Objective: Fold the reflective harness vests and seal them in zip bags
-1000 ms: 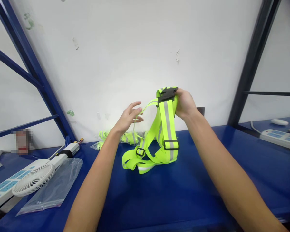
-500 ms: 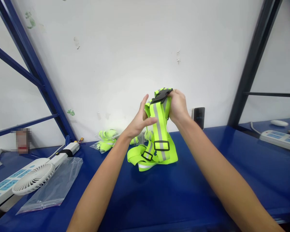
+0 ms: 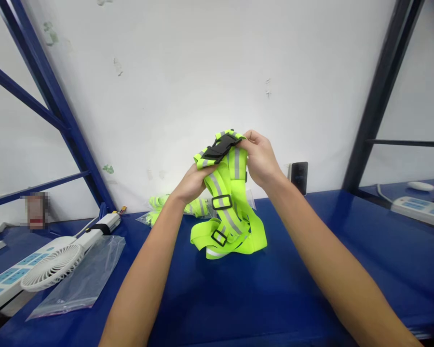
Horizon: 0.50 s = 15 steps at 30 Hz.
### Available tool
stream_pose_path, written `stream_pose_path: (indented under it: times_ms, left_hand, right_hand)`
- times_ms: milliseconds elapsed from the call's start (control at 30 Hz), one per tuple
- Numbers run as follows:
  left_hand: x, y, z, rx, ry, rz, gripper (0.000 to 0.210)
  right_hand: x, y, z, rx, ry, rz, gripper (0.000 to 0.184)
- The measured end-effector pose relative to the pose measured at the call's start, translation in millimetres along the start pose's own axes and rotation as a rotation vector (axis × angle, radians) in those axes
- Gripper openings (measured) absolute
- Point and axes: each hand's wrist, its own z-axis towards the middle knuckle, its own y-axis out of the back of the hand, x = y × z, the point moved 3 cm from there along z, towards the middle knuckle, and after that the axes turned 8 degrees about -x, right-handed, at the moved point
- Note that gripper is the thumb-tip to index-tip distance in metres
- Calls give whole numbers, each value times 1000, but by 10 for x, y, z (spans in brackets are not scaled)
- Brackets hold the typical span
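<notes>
A fluorescent yellow-green reflective harness (image 3: 235, 217) with grey stripes hangs from both my hands, its lower loops resting on the blue table. My left hand (image 3: 194, 183) grips the strap below the left end of a black side-release buckle (image 3: 221, 147); its fingers are partly hidden by the strap. My right hand (image 3: 262, 156) pinches the strap at the buckle's right end. The buckle is fastened and tilted, with its right end higher. Two black slide adjusters show on the straps, the upper slide adjuster (image 3: 222, 202) just below my left hand's level.
More reflective straps in clear bags (image 3: 198, 207) lie behind the harness by the wall. At left are a clear zip bag (image 3: 83, 274), a white fan (image 3: 52, 267) and a power strip (image 3: 18, 274). A black phone-like device (image 3: 299, 177) leans at the wall on the right.
My left hand, open beside the straps before, has closed on the strap under the buckle. The buckle has moved left, and my right hand has shifted slightly left with it.
</notes>
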Motion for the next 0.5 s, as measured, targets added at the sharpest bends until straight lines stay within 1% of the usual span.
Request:
stream_pose_path:
  times_ms: [67, 167, 233, 300, 367, 467, 500]
  left_hand:
    - [-77, 36, -21, 4, 37, -44, 32]
    - [-174, 80, -40, -31, 19, -57, 30]
    - [-191, 107, -44, -68, 9, -55, 30]
    - [-160, 129, -51, -81, 26, -71, 29]
    - [-92, 141, -61, -50, 63, -112, 28]
    - [47, 149, -70, 63, 157, -196, 23]
    - [92, 153, -69, 100, 188, -214, 22]
  right_hand:
    - [30, 27, 12, 37, -23, 22, 33]
    - [68, 57, 11, 44, -58, 29, 34]
    - [90, 60, -3, 48, -86, 24, 32]
    - [107, 52, -23, 70, -114, 16, 29]
    - [102, 36, -44, 125, -157, 16, 28]
    - [23, 28, -55, 243, -236, 0, 27]
    - [-24, 41, -47, 259, -253, -19, 27]
